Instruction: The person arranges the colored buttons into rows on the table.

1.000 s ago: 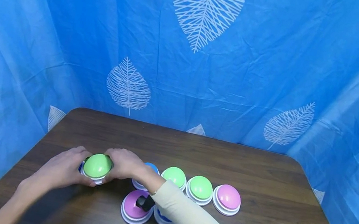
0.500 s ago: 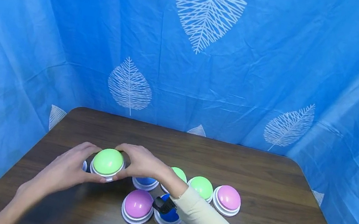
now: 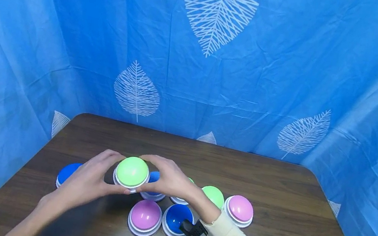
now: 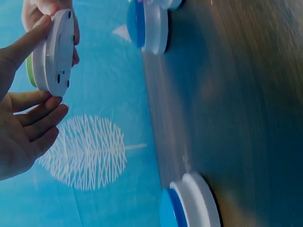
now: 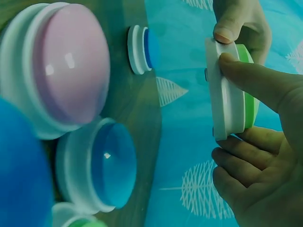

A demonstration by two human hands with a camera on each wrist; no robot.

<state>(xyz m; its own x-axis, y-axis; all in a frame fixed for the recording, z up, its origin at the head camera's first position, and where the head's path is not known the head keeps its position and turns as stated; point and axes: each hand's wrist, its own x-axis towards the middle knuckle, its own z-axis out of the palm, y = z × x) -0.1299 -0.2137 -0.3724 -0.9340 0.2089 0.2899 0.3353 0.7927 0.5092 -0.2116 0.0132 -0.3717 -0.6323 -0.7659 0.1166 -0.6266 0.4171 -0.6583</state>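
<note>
Between both hands hangs a green push button (image 3: 132, 171) with a white round base, lifted above the table. My left hand (image 3: 92, 179) pinches its left side, thumb at the front and fingers behind. On the other side my right hand (image 3: 171, 181) grips the rim the same way. The left wrist view shows the white underside (image 4: 60, 54) of the base, with small dark feet. Just behind the right fingers, a blue button (image 3: 152, 187) on the table is partly covered.
Another blue button (image 3: 67, 173) sits at the left, partly behind the left hand. In front are a purple button (image 3: 145, 215) and a dark blue button (image 3: 176, 218), overlapped by a black wrist strap (image 3: 193, 229). Farther right stand a green button (image 3: 213, 196) and a pink button (image 3: 241, 208).
Both hands have carried the green button to the right and a little up, off the left blue button, which now shows. The other buttons have stayed put.
</note>
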